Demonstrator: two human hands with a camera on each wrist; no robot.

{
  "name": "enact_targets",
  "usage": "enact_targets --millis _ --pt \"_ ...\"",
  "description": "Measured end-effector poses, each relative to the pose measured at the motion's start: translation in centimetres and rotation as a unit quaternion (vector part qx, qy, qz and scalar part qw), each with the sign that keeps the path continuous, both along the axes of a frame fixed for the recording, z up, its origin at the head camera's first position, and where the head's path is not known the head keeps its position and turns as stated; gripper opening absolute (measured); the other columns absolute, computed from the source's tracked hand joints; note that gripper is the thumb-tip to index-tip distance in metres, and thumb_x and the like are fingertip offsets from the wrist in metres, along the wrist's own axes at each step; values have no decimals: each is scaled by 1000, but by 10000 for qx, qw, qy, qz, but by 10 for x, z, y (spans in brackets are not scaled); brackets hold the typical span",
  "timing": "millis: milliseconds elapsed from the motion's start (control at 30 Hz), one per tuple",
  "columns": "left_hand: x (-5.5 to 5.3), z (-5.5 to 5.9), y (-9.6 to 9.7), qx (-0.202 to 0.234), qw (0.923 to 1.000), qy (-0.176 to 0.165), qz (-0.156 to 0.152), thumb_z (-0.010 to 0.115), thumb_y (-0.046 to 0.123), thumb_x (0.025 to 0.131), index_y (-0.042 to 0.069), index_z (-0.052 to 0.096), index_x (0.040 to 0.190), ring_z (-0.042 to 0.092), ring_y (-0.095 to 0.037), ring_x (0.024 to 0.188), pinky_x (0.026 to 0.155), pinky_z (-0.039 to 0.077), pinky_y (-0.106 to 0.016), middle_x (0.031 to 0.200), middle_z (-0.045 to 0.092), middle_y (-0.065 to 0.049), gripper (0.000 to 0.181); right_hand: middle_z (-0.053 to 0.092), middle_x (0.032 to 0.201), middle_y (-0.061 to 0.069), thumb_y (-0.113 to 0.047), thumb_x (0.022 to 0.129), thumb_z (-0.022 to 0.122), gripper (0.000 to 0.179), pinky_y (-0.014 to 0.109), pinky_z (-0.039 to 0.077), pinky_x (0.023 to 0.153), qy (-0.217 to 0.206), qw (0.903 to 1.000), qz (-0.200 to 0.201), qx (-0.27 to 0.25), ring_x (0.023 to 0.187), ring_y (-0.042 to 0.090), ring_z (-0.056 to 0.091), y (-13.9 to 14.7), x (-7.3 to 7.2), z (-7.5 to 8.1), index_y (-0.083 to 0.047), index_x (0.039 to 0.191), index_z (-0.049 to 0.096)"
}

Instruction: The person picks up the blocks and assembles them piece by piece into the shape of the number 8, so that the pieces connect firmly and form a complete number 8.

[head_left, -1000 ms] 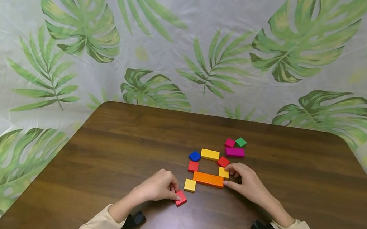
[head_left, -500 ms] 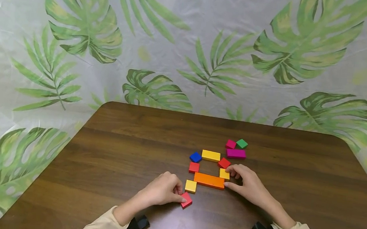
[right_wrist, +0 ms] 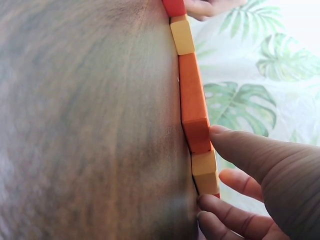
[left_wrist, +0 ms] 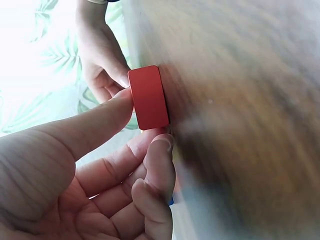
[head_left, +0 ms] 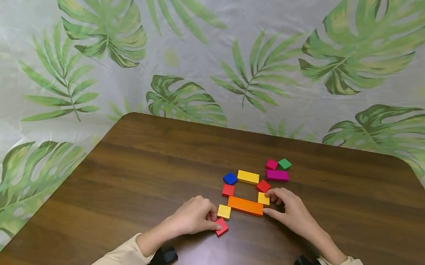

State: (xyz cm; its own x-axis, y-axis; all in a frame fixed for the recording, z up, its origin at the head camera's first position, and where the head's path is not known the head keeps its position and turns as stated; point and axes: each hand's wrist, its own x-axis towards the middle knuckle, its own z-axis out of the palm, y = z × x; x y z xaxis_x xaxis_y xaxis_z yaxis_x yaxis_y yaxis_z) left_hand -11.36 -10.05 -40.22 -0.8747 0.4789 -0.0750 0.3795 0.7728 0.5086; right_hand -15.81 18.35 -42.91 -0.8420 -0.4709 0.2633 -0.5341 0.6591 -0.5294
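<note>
My left hand (head_left: 195, 216) pinches a red square block (head_left: 222, 230) between thumb and fingers, low at the table and just in front of a yellow square block (head_left: 223, 212). The left wrist view shows the red block's (left_wrist: 149, 97) long side, with the thumb pressed on one edge. My right hand (head_left: 291, 210) has its thumb at the right end of the long orange block (head_left: 245, 206). Its index fingertip is at another yellow square block (head_left: 263, 199). In the right wrist view the thumb touches the orange block's (right_wrist: 192, 95) end corner, while the other fingers curve loosely beside the yellow one.
Behind the orange block, a red square (head_left: 228, 190), a tilted blue block (head_left: 230, 178), a yellow bar (head_left: 248, 177) and a tilted red block (head_left: 263, 186) form a ring. Farther right lie a magenta bar (head_left: 277, 176), a pink block (head_left: 271, 164) and a green block (head_left: 284, 164).
My left hand has slid the red block rightward, bringing it close in front of the left yellow square. My right hand keeps its place at the blocks; the head view has shifted slightly.
</note>
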Motion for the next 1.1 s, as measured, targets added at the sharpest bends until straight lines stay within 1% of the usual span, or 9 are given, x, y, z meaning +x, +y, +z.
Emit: enact_targets --millis 133,467,600,733,833,933,1033,1100 --pt "0 0 0 -34 10000 10 9 76 32 77 16 59 61 39 0 51 49 33 -14 55 48 10 29 58 87 -5 -23 75 78 31 21 47 70 -38 10000 -28 14 78 7 50 0 1 0 -12 100 62" --pt "-1 0 1 14 10000 37 32 78 34 75 17 61 63 42 0 52 51 36 -15 56 51 11 27 57 86 -5 -24 76 77 31 22 47 70 -178 9998 -56 23 79 7 50 1 0 0 -13 101 62" --pt "0 1 -1 46 9999 96 -22 77 33 75 17 61 63 42 2 53 51 36 -14 57 52 11 26 57 86 -5 -24 76 77 31 22 47 70 -154 9999 -8 -13 78 7 50 1 0 -1 -14 100 62" --pt "-1 4 -6 131 9997 191 6 77 30 76 17 63 63 42 3 52 50 37 -15 56 53 11 23 57 87 -5 -24 76 77 30 21 47 70 -67 10000 59 -24 79 5 50 0 -2 -2 -13 100 62" --pt "-4 6 -8 145 9994 302 46 76 27 77 18 64 65 42 3 53 49 36 -15 56 52 11 19 57 86 -5 -23 76 77 30 21 47 69 21 10000 53 -29 78 5 50 0 -2 -2 -13 99 62" --pt "-10 8 -8 172 9987 479 9 76 24 77 17 67 70 43 2 55 51 37 -15 58 54 10 14 57 85 -5 -21 75 78 30 21 47 68 66 10000 27 -32 77 5 49 1 -1 -1 -13 99 62" --pt "-16 8 -8 181 9973 698 -108 77 23 76 15 71 78 46 -1 61 56 39 -15 68 61 7 9 57 85 -5 -20 74 78 31 21 47 69 8 10000 -20 -18 77 4 49 1 0 -1 -13 99 62" --pt "-20 7 -7 208 9965 785 -195 77 21 76 14 73 85 48 -3 65 60 40 -14 77 64 4 12 57 86 -6 -20 75 78 31 21 47 69 -46 10000 -17 -27 78 4 49 0 1 -2 -13 99 62"
